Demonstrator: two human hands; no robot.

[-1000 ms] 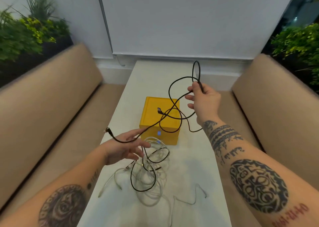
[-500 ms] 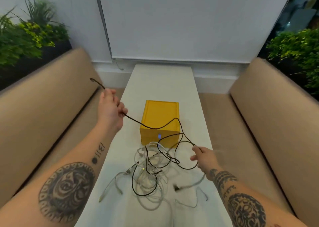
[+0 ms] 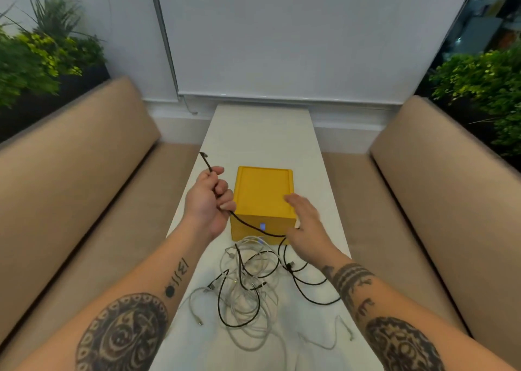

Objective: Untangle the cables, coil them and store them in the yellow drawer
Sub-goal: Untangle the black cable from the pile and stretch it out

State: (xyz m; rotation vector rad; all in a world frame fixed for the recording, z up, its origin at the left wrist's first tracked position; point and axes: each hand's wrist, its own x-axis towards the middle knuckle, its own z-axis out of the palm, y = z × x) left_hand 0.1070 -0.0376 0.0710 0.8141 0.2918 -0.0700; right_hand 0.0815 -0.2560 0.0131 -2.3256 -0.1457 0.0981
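Observation:
My left hand [image 3: 210, 201] grips a black cable [image 3: 245, 224] near one end, its plug sticking up past my fist. From the fist the cable runs across the front of the yellow drawer box [image 3: 263, 190] and under my right hand [image 3: 306, 224]. That hand hovers, blurred, over the box's near right corner with fingers stretched out; whether it holds the cable is unclear. On the white table [image 3: 262, 134] below lies a tangle of white cables [image 3: 248, 294] mixed with loops of black cable. The drawer looks closed, a small blue light on its front.
Beige sofa cushions [image 3: 70, 179] flank the narrow table on both sides. Green plants [image 3: 42, 52] stand behind each sofa. A white blind and wall close off the far end of the table.
My left hand came back in from the left toward the box, still gripping the cable end. My right hand rose from the tangle to the box's right front corner.

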